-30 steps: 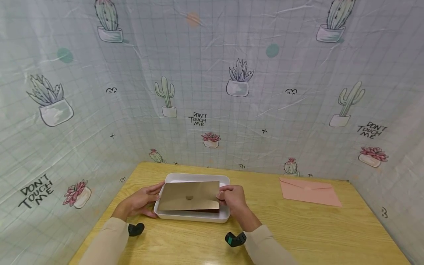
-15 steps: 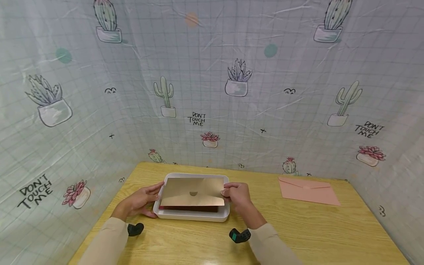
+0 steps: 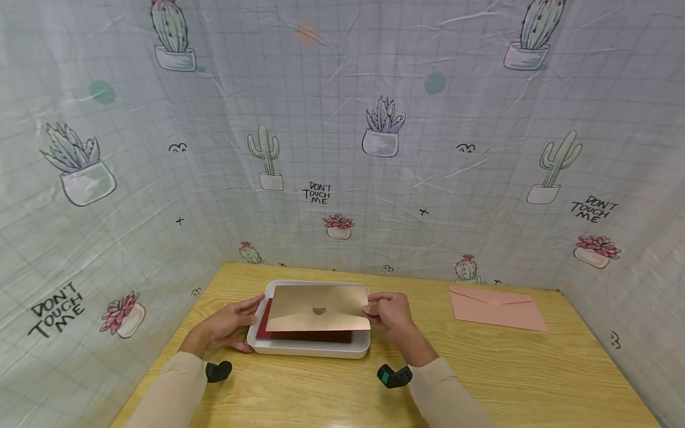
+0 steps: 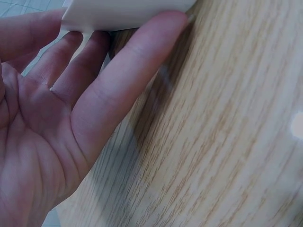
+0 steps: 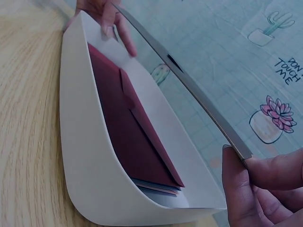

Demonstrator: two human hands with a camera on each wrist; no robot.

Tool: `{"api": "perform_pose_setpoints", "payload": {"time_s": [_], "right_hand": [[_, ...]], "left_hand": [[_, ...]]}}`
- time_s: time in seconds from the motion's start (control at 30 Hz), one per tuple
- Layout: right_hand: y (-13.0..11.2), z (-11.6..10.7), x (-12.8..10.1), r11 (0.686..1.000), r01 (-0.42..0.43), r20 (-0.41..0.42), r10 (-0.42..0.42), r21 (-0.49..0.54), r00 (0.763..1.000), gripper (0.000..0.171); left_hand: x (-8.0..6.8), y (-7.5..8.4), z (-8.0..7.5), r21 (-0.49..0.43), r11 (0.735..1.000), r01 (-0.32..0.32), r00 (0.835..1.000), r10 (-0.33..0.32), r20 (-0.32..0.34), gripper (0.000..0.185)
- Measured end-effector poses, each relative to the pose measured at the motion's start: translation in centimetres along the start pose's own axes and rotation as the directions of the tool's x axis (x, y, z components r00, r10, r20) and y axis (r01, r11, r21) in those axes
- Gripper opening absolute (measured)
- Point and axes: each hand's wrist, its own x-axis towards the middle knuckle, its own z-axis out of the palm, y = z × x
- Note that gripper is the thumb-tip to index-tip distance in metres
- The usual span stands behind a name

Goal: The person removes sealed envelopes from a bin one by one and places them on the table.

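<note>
- Two hands are at the white tray (image 3: pixel 307 351): your left hand (image 3: pixel 227 326) rests against the tray's left end with fingers (image 4: pixel 118 80) straight and relaxed, gripping nothing.
- Your right hand (image 3: pixel 393 312) pinches the right edge of the tan envelope (image 3: pixel 318 308) between thumb and fingers (image 5: pixel 239 189), just above the tray.
- The tan envelope hangs over the tray, tilted, clear of the dark red envelope (image 3: pixel 305 334) that lies flat inside the tray.
- To lift well, keep the pinch close to the corner and firm; I judge a loose hold would let the long sheet droop back into the tray.
- Keep the left palm steady at the tray's end so the tray does not slide on the surface (image 3: pixel 508 374).
- A pink envelope (image 3: pixel 497 308) lies well to the right of the tray on the surface.
</note>
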Motion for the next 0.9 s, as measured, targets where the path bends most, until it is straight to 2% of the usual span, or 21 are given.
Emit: {"api": "perform_pose_setpoints", "payload": {"time_s": [0.5, 0.9], "right_hand": [[-0.3, -1.5, 0.7, 1.0, -0.003, -0.019, 0.003, 0.02, 1.0, 0.027], [-0.6, -2.9, 1.3, 1.0, -0.001, 0.003, 0.001, 0.025, 1.0, 0.029]], "left_hand": [[0.0, 0.1, 0.1, 0.008, 1.0, 0.004, 1.0, -0.004, -0.006, 0.069], [-0.1, 0.2, 0.1, 0.01, 1.0, 0.001, 1.0, -0.001, -0.008, 0.07]]}}
